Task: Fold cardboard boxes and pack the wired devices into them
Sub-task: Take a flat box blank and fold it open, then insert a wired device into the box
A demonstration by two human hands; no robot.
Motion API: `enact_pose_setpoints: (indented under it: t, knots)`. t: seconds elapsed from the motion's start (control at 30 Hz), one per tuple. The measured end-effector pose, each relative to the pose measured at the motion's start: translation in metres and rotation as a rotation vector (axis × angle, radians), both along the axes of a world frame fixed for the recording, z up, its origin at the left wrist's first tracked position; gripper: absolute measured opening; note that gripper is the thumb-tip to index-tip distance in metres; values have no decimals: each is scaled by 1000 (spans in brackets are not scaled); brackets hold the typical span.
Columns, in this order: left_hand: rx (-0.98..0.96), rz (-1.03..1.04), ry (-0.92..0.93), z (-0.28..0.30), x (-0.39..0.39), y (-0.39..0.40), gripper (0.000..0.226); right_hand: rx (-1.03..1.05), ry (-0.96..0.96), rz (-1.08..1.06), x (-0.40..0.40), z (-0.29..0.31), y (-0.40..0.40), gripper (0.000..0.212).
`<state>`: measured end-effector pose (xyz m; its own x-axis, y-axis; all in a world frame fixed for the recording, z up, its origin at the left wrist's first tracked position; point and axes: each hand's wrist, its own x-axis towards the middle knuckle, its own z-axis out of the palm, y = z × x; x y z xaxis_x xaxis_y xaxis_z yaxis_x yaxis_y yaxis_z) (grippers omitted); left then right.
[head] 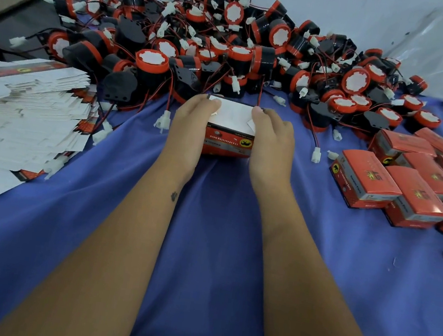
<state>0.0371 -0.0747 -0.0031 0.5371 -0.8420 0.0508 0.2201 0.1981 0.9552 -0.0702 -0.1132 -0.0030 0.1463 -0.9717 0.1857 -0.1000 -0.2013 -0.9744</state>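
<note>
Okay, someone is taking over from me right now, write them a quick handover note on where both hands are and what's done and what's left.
Left hand and right hand both grip the red box at centre on the blue cloth, one on each side, thumbs on its white top flap.
Flat unfolded boxes lie stacked to the left.
The pile of wired devices sits behind the box.
Closed boxes are gathered on the right.
Done: a batch of boxes closed.
Left: finish closing this box, whose contents are hidden, then fold and fill more; many devices remain.
</note>
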Motion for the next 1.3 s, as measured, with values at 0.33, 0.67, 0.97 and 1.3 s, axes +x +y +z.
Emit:
enact_pose_setpoints:
  t: [0.33,0.67,0.97,1.3]
  knots:
    - [-208,70,-624,-2,3,0,31,29,-316,73,-6,12,1,12]
    - [40,-16,-126,-12,6,-10,29,-77,-106,-50,-22,4,-13,43]
    - [49,63,-59,-15,7,-15,34,-8,944,-345,-39,-11,-32,37]
    - [-2,99,234,-9,11,-13,52,-92,325,392,-10,11,2,24]
